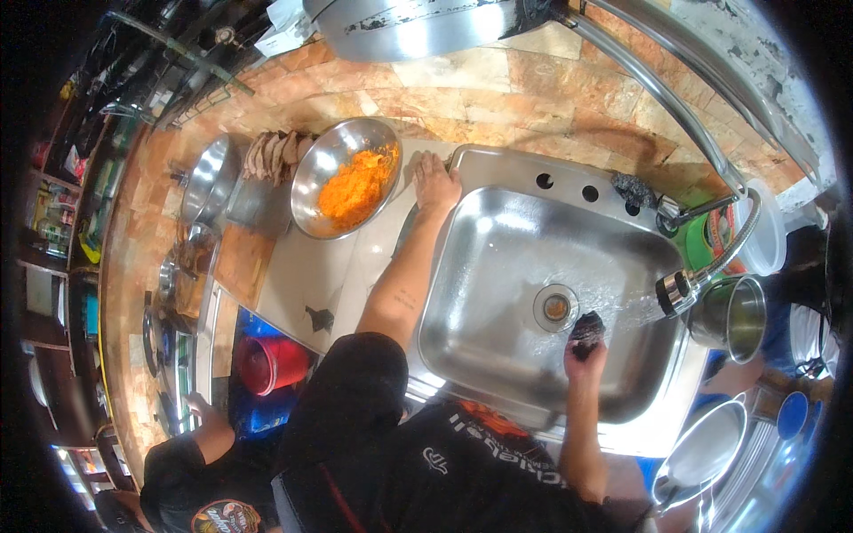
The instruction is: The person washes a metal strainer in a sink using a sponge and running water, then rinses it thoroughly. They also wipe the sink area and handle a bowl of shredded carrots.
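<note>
Right hand (588,359) closed round dark scrubber-like pad (586,329), over sink (498,266), just near-right of drain (556,307). Spray head (677,292) by sink's right edge, water (633,309) fanning toward pad (wide spray, from where I stand). Left hand (436,183) open, fingers out, resting at sink's far left corner. Next to it, on desk's (351,275) far side, steel bowl (308,195) of orange shreds (358,188); brown slices (274,156) further left, by wall (444,93).

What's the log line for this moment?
left hand: at sink rim | right hand: holding dark wad above basin | faucet: running
</note>
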{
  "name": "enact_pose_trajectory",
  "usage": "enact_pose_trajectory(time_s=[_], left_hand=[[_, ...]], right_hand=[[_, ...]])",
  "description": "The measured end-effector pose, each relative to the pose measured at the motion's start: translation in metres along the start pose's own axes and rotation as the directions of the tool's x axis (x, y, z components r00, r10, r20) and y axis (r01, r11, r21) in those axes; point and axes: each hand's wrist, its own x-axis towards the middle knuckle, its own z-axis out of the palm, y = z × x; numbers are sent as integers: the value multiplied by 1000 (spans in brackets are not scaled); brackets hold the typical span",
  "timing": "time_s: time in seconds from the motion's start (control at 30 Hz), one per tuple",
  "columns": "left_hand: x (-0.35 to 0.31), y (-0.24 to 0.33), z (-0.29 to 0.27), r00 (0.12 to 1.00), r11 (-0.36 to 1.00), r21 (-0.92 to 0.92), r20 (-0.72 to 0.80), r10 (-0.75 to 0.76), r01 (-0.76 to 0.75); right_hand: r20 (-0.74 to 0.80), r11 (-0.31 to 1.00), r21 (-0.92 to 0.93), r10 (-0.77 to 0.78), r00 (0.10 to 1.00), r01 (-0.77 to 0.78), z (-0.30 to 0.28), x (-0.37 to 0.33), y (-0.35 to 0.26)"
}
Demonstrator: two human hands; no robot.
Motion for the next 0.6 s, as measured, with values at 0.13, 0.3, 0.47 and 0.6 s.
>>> enact_pose_trajectory(time_s=[0.13, 0.3, 0.47, 0.6], left_hand=[[9, 5, -4, 993, 999, 37, 115, -30, 26], [5, -2, -5, 999, 999, 42, 50, 8, -10], [-38, 39, -24, 990, 764, -629, 78, -119, 142], [-160, 107, -3, 946, 464, -885, 181, 267, 39]], right_hand=[[-1, 1000, -21, 11, 1000, -11, -2, -15, -2], [-47, 1000, -10, 16, 999, -16, 5, -22, -3], [29, 1000, -13, 28, 999, -28, -1, -12, -5], [9, 994, -76, 78, 997, -77, 12, -4, 17]])
